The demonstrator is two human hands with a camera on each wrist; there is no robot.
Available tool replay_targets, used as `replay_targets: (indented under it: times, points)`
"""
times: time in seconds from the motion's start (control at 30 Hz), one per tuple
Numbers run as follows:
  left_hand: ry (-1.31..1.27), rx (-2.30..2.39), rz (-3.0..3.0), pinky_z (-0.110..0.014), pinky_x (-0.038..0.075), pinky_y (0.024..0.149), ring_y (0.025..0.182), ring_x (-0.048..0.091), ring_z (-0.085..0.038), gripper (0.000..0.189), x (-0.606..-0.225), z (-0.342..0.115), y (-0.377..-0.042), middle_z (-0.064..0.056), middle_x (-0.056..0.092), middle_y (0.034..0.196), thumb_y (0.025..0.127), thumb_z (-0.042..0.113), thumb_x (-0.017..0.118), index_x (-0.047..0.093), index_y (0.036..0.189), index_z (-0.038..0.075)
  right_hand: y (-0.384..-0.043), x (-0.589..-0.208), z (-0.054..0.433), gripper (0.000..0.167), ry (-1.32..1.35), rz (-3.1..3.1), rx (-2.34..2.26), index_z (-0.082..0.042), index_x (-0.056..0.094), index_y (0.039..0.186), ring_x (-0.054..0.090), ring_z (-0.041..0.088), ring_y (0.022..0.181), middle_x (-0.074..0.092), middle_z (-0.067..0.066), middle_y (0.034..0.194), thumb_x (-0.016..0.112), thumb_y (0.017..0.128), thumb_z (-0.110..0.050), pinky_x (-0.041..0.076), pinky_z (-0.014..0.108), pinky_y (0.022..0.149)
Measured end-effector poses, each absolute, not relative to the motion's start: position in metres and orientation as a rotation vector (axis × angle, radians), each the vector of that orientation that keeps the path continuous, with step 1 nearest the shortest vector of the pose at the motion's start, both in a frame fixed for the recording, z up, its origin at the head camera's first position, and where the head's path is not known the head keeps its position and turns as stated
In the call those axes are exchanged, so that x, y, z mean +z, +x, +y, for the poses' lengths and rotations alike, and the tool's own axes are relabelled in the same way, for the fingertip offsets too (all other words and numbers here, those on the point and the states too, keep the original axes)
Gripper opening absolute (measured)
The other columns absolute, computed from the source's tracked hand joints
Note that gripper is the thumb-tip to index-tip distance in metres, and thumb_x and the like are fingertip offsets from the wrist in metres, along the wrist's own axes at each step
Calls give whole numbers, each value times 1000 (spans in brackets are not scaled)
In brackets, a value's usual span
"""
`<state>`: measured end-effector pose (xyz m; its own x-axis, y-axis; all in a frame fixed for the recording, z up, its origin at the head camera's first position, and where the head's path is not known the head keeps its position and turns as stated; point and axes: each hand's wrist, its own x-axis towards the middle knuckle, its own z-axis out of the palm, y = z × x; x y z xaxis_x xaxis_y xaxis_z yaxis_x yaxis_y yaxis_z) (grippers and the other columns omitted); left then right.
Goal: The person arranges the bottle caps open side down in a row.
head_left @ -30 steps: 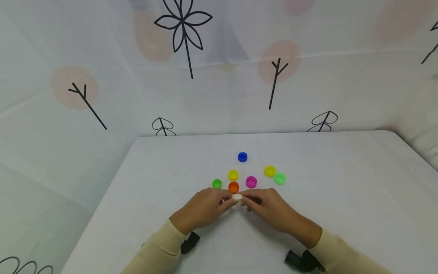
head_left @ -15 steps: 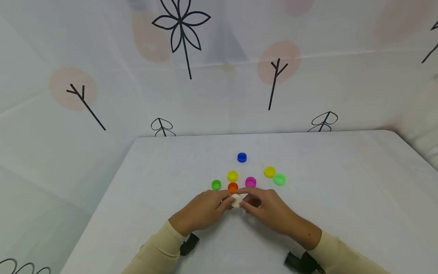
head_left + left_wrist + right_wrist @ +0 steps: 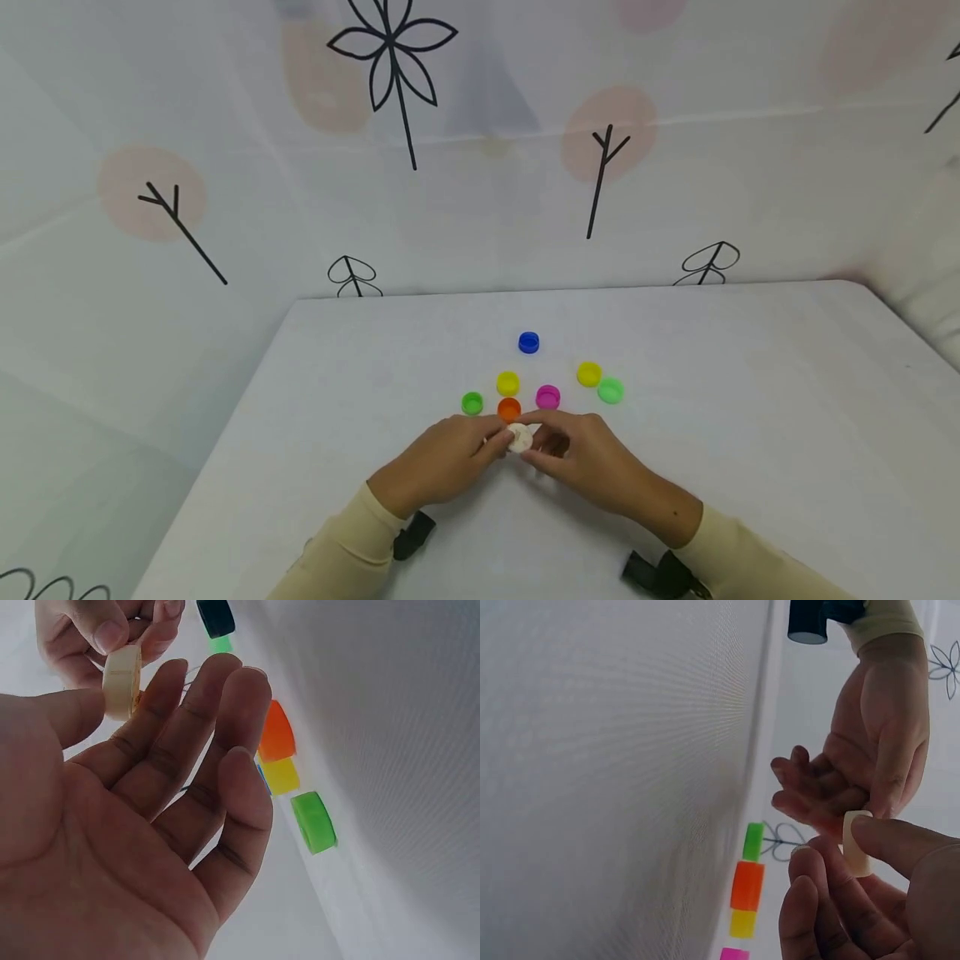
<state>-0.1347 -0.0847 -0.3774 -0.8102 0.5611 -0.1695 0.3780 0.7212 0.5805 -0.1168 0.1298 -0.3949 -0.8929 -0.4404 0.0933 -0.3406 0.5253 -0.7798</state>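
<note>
A cream-white bottle cap (image 3: 520,438) is held up between both hands just above the table, its round face toward the head camera. My left hand (image 3: 450,462) pinches it at the left with thumb and index finger; the other fingers are spread in the left wrist view. From the other side, my right hand (image 3: 588,458) holds the cap's edge with its thumb (image 3: 900,844) and fingers. Just beyond the hands lies an orange cap (image 3: 509,409), with a green cap (image 3: 472,403) to its left and a magenta cap (image 3: 548,397) to its right.
Behind these, a yellow cap (image 3: 507,383) and a blue cap (image 3: 528,342) lie on the white table (image 3: 375,358). Farther right, another yellow cap (image 3: 589,374) lies against a light green cap (image 3: 611,390). A printed cloth (image 3: 480,208) hangs behind the table.
The white cap has turned between the fingers, so its round face now shows to the head camera. The right thumb has shifted slightly down around its edge. The loose caps have stayed put.
</note>
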Motion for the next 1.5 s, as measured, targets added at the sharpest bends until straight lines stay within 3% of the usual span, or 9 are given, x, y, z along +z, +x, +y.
replay_targets:
  times: [0.3, 0.63, 0.87, 1.1, 1.5]
  points:
    - [756, 757, 2637, -21, 51, 71, 80, 60, -2, 27, -366, -86, -137, 11, 71, 93, 97, 43, 63, 68, 112, 21, -114, -391, 130, 35, -615, 2654, -1326, -8, 69, 121, 62, 1, 72, 70, -11, 82, 77, 88, -17, 55, 18, 71]
    - [807, 872, 2623, -18, 50, 62, 71, 58, -1, 35, -366, -90, -139, 13, 71, 85, 87, 31, 79, 66, 118, 21, -114, -393, 130, 34, -632, 2613, -1346, -8, 69, 120, 63, 1, 71, 73, -6, 83, 76, 89, -18, 56, 19, 69]
    - [843, 839, 2649, -19, 50, 68, 72, 60, 2, 35, -365, -92, -139, 14, 72, 84, 84, 32, 82, 67, 114, 21, -112, -393, 127, 37, -605, 2571, -1377, -7, 69, 122, 65, 2, 70, 74, -9, 83, 77, 88, -21, 56, 19, 69]
    - [891, 758, 2669, -20, 50, 71, 75, 61, 4, 32, -361, -97, -138, 15, 72, 85, 84, 35, 82, 68, 109, 21, -110, -395, 123, 32, -577, 2498, -1453, -12, 64, 114, 67, 5, 72, 76, -6, 86, 78, 87, -19, 57, 21, 69]
    - [732, 805, 2501, -24, 53, 70, 80, 63, -6, 22, -360, -129, -148, 14, 69, 80, 83, 28, 81, 70, 100, 21, -123, -403, 92, 25, -639, 2362, -1457, -9, 66, 109, 69, 6, 72, 76, -1, 86, 77, 88, -19, 55, 18, 70]
